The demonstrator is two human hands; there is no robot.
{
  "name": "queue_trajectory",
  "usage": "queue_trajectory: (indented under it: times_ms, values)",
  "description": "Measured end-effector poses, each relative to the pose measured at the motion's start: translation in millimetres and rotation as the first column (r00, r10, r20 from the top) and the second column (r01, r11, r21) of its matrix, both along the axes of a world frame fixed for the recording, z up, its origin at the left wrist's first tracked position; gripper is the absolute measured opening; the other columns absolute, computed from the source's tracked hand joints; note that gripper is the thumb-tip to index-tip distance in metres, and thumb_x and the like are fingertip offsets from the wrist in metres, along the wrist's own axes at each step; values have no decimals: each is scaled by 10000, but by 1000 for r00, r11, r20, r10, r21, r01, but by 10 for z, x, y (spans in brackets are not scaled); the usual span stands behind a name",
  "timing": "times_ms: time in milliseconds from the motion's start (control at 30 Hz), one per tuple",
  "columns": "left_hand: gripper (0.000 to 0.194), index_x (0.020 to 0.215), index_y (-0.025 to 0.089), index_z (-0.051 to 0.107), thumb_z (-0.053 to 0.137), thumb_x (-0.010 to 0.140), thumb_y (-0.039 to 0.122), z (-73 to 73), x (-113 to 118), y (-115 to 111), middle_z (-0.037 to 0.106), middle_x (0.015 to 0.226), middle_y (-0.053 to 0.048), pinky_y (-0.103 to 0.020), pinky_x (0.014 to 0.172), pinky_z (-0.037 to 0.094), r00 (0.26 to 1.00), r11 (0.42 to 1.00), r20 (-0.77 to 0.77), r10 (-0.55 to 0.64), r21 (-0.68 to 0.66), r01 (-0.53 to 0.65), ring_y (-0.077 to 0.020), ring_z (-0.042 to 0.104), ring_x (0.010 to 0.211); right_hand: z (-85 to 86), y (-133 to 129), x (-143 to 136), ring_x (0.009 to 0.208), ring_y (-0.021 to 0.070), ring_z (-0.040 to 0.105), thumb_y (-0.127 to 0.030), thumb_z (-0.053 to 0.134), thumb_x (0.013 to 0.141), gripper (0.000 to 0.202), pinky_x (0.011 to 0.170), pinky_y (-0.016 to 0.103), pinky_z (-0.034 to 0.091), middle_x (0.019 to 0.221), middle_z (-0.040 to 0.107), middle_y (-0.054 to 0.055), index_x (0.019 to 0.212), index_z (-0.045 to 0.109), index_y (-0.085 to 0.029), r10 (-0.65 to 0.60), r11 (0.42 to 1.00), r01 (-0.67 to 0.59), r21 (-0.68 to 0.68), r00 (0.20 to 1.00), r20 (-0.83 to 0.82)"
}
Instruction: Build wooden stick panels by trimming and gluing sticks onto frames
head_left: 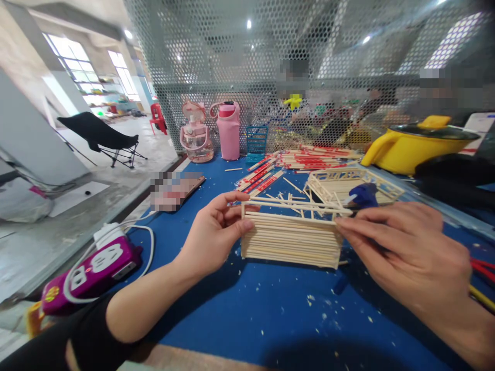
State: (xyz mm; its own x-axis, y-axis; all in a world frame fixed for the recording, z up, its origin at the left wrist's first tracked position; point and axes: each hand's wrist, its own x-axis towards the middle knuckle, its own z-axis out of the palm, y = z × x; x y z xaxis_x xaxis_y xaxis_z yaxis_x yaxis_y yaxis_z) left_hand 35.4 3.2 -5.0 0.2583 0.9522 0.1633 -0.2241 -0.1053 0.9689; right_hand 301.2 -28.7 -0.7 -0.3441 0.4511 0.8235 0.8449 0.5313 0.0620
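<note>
A small box-like structure of pale wooden sticks is held upright over the blue table, its long side facing me. My left hand pinches its upper left corner between thumb and fingers. At the upper right corner, the fingertips of my right hand are pressed together on the end of the top sticks. Behind the right corner, a dark blue object with a pale tip shows partly; my right hand hides some of it. Loose short sticks lie behind the structure.
Another stick frame lies behind, near packaged sticks. A yellow pot stands at the right. Pink bottles stand by the mesh screen. A phone and a purple power strip are at the left.
</note>
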Motion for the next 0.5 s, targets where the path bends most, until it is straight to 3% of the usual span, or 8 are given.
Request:
queue_trajectory:
  times_ms: [267,500]
  values:
    - [347,1046,180,544,688,734,133,-12,-3,-10,694,935,-26,-264,772,529,998,998,-48,47,37,-45,-142,655,846,6,5,10,704,187,578,-123,674,747,179,712,368,428,747,647,40,865,712,-252,24,1000,-24,-16,1000,-15]
    - [238,998,185,569,654,775,176,26,21,-37,712,873,-19,-254,762,530,994,996,-62,91,30,-89,-141,664,831,-40,2,-32,667,165,555,-149,655,770,165,675,340,438,762,625,31,886,711,-252,-40,999,39,-28,998,-41]
